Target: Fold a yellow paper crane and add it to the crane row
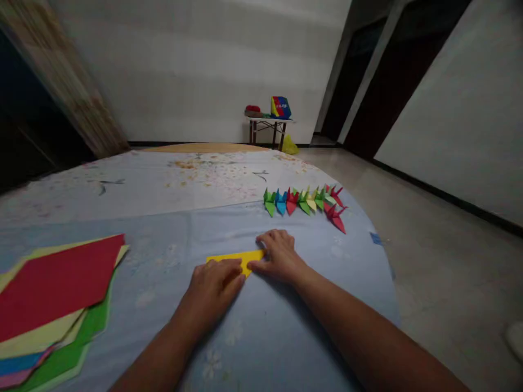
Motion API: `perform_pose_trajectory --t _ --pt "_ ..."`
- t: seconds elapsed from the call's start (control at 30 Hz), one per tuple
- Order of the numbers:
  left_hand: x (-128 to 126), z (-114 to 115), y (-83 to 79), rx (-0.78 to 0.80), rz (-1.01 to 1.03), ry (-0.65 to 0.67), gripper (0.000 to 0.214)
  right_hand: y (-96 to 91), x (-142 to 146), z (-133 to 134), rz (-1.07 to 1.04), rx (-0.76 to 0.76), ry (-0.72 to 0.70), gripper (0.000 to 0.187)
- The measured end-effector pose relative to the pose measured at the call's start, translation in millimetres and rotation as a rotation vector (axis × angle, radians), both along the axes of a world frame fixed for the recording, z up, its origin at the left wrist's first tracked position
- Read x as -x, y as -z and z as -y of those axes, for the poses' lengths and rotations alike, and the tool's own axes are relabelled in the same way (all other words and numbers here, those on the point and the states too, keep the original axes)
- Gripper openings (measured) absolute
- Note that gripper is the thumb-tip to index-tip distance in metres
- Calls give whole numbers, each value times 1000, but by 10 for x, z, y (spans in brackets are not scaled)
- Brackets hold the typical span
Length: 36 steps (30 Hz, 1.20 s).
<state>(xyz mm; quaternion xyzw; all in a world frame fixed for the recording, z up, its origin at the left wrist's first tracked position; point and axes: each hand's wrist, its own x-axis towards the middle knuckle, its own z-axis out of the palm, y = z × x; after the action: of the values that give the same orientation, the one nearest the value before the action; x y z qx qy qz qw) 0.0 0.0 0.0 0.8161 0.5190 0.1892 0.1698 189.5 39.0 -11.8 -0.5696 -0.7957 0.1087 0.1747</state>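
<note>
A folded piece of yellow paper [235, 256] lies on the blue cloth in front of me, roughly a triangle with its point towards me. My left hand [216, 280] rests over its left part, fingers bent across the paper and thumb close by at the lower edge. At the right corner, my right hand [278, 255] holds the paper between thumb and curled fingers. Both hands hide parts of the paper. Beyond my right hand stands a row of folded paper cranes [291, 201] in green, blue, red and pale yellow, with a red crane [335, 216] nearer me at the right end.
To the left lies a stack of coloured paper sheets [61, 288], red on top. The round table wears a floral cloth [134, 185] and a blue cloth [253, 348]. Near the back wall stands a small table [269, 120] with a colourful bag [280, 107]; a yellow plastic bag [290, 145] sits beneath.
</note>
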Motion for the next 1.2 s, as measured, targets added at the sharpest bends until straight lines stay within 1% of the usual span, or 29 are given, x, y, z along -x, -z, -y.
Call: perform_pose_trajectory --t 0.17,0.3,0.43,0.53,0.7,0.87,0.93,1.0,1.07,1.13,1.2 --pt "22 7 114 -32 6 -38 21 15 -3 -5 -2 -4 1 59" --pt "26 -27 156 -51 -6 -40 20 26 9 -4 -12 -11 6 64" --pt "33 -32 176 -73 -40 -34 21 41 44 30 -18 -29 -22 75" --pt "42 -27 218 -119 -61 -58 24 54 84 61 -18 -17 -28 82" --pt "54 -39 279 -152 -69 -79 26 76 54 7 -24 -6 55 85" --pt "58 -48 259 -131 -93 -72 25 79 -190 -171 -8 -17 217 78" --pt "54 -50 245 -131 -109 -65 25 75 -260 -197 -13 -50 255 74" --pt "43 -47 232 -144 -131 -59 24 73 -262 -176 -43 -97 224 68" --pt "24 -32 212 -168 -162 -45 26 74 -204 -122 -77 -123 149 65" --pt "-5 -1 178 -202 -204 -27 29 75 -122 -68 -70 -103 81 67" --pt "-38 47 126 -228 -251 -15 30 73 -56 -37 -53 -45 62 70"
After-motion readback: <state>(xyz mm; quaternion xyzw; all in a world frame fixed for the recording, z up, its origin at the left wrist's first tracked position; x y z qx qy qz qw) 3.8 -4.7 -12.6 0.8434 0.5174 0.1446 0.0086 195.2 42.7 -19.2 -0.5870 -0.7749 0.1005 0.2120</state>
